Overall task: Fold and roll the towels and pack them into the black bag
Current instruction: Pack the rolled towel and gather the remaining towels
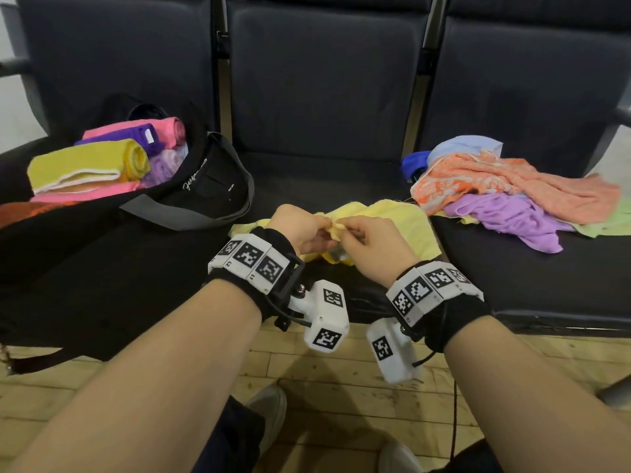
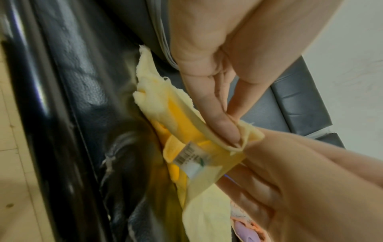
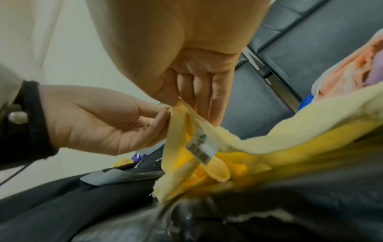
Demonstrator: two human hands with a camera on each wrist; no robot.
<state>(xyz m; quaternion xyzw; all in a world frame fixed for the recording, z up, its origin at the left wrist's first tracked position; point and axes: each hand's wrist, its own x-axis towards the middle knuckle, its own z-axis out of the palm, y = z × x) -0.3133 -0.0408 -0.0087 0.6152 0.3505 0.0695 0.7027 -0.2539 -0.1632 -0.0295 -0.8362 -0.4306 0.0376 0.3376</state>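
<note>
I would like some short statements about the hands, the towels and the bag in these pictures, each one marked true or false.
1. Both hands pinch the pale yellow towel. True: the left hand and the right hand hold one edge of it.
2. The black bag holds no towels. False: rolled towels already lie in it.
3. The yellow towel carries a barcode label. True.
4. The loose towel pile lies to the left of the hands. False: it lies to their right.

White cursive script on the black bag (image 1: 218, 186), illegible; wristband markers (image 1: 251, 257) read L1, L2.
</note>
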